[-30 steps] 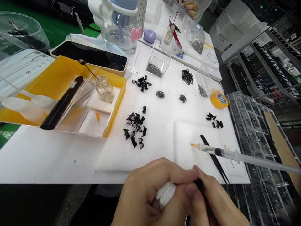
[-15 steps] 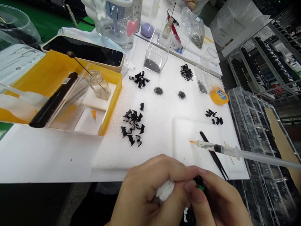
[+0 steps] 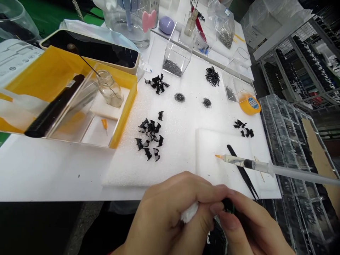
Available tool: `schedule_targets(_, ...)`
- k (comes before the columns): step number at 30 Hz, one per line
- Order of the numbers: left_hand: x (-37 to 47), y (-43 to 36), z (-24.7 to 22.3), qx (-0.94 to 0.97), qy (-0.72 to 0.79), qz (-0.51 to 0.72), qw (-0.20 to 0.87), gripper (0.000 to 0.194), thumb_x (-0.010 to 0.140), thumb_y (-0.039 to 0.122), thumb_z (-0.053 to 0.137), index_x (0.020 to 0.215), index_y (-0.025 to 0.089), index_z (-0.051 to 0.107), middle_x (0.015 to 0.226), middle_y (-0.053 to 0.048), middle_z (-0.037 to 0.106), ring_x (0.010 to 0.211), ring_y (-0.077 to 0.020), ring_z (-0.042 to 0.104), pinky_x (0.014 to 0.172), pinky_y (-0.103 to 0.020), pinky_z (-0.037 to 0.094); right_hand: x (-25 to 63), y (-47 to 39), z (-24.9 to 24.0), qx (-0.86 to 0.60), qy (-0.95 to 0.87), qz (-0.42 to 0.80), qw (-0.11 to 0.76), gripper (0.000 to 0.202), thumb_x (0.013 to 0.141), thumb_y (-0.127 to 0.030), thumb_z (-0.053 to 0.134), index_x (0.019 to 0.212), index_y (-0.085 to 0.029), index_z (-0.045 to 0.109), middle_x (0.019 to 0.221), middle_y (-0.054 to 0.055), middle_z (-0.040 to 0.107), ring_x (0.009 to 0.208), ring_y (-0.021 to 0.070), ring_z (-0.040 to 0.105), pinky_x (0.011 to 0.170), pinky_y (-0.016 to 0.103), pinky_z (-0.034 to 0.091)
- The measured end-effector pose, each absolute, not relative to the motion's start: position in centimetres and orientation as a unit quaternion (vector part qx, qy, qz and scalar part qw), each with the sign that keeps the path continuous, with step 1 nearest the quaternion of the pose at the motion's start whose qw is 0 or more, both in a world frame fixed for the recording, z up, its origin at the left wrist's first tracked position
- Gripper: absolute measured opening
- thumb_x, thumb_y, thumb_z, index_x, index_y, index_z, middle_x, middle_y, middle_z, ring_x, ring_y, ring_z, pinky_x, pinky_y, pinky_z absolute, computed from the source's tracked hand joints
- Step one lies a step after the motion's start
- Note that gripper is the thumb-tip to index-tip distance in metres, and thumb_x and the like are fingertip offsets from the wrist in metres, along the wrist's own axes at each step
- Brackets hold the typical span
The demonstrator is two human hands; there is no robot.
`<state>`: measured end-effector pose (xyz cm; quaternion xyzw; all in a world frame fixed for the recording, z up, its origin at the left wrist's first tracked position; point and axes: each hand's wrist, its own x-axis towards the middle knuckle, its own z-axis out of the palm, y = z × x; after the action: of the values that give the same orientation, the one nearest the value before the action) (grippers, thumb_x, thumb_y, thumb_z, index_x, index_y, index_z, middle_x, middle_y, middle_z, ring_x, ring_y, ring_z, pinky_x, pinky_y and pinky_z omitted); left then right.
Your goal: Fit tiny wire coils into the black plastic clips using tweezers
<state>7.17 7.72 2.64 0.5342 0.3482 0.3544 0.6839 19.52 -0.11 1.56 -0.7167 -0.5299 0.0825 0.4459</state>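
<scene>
My left hand (image 3: 172,216) is closed around a crumpled white tissue (image 3: 190,212), which shows between the thumb and the curled fingers. The fingertips of my right hand (image 3: 249,219) meet those of the left. Between them is pinched a small black piece (image 3: 228,204) with a green spot, mostly hidden by the fingers. Beyond the hands, a syringe (image 3: 244,163) with an orange tip lies across black tweezers (image 3: 241,170) on a white foam pad (image 3: 209,170).
Small black bat-shaped parts (image 3: 150,132) lie on the foam sheet, with piles of tiny dark pieces (image 3: 179,97) behind. A yellow tray (image 3: 124,117) holding a glass bottle (image 3: 110,90) stands left. Orange tape (image 3: 249,104) and clear stacked trays (image 3: 284,141) are at right.
My view has shifted slightly. Both hands stay together at the black piece; its green spot is less visible now, and the right thumb sits slightly lower.
</scene>
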Motion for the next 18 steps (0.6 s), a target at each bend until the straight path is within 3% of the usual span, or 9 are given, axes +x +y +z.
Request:
schedule_targets(10,7.6,7.6,2.2,0.569,0.363,0.336,0.657,0.018,0.078,0.006,0.057,0.085,0.018,0.069,0.077,0.002,0.071,0.068,-0.0086,0.067,0.064,-0.012,0.054,19.2,0.0,1.0,-0.733,-0.52,0.036,0.437,0.036,0.078,-0.016,0.065,0.108,-0.035,0.063,0.094,-0.012,0.065,0.078,0.0039,0.058,0.074,0.015,0.048)
schedule_targets(14,7.7,7.6,2.3,0.569,0.391,0.321,0.648,0.014,0.08,0.012,0.056,0.086,0.016,0.068,0.072,0.001,0.068,0.064,-0.0102,0.066,0.06,-0.015,0.054,19.4,-0.1,0.6,-0.719,-0.569,-0.004,0.4,0.041,0.076,-0.013,0.065,0.113,-0.03,0.062,0.093,-0.007,0.066,0.073,0.0076,0.06,0.071,0.019,0.049)
schedule_targets(18,7.9,7.1,2.9,0.551,0.402,0.314,0.661,0.013,0.08,0.016,0.056,0.084,0.016,0.068,0.068,0.0,0.066,0.061,-0.0121,0.065,0.055,-0.018,0.054,19.8,-0.8,-0.1,-0.734,-0.563,-0.041,0.377,0.029,0.078,-0.015,0.063,0.105,-0.024,0.066,0.088,-0.001,0.068,0.077,0.0139,0.063,0.073,0.025,0.05)
